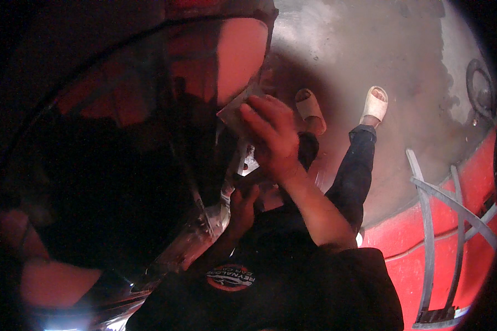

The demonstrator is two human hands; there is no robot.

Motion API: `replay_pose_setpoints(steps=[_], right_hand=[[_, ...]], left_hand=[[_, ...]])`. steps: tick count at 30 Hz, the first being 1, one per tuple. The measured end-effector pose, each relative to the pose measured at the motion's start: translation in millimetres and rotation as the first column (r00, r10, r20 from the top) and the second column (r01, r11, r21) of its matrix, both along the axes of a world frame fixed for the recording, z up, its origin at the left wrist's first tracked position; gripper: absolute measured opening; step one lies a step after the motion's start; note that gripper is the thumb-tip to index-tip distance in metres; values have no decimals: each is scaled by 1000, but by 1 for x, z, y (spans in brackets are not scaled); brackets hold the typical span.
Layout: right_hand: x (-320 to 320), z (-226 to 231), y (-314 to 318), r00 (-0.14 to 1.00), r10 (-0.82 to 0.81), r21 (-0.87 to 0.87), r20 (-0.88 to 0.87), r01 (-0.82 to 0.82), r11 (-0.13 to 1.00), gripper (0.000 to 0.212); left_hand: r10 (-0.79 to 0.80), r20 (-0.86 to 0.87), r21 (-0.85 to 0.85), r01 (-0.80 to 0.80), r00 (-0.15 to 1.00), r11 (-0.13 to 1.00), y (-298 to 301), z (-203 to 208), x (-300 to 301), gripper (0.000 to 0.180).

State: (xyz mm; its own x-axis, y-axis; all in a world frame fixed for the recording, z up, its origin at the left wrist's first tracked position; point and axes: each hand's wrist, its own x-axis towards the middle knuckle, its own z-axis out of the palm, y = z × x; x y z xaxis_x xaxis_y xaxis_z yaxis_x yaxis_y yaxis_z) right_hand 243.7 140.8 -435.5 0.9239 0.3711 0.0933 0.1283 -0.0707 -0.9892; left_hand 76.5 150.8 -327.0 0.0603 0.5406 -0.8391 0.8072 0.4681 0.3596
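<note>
My right hand (273, 129) is raised in front of me, fingers bent over a thin, flat greyish piece (233, 114), a cloth or pad. That piece lies against the edge of a large, dark glossy curved panel (121, 171), which looks like part of a car and mirrors red and black shapes. Lower and nearer my body, my left hand (243, 208) is in deep shadow close to the panel's lower edge. Its thumb sticks up, but the other fingers are too dark to make out. A bright shiny metallic part (249, 160) shows between my two hands.
Grey wet-looking floor (364, 38) stretches ahead, with my feet on it in pale slide sandals (376, 105). At the right are a red surface (395, 243), a grey metal stand with crossed legs (427, 231) and a dark ring (480, 88), perhaps a hose or tyre.
</note>
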Motion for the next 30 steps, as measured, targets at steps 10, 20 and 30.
replay_pose_setpoints(steps=[10,20,30], right_hand=[[63,-46,34,964,-256,-34,77,259,965,55],[74,-54,49,963,-257,54,76,253,966,65],[18,-43,34,993,-80,46,-90,85,995,77]], left_hand=[[10,-10,21,-10,1000,1000,-4,-5,-15,36],[-300,42,115,293,953,949,-6,-5,-24,40],[-8,-141,-34,3,990,999,-3,-8,-25,44]])
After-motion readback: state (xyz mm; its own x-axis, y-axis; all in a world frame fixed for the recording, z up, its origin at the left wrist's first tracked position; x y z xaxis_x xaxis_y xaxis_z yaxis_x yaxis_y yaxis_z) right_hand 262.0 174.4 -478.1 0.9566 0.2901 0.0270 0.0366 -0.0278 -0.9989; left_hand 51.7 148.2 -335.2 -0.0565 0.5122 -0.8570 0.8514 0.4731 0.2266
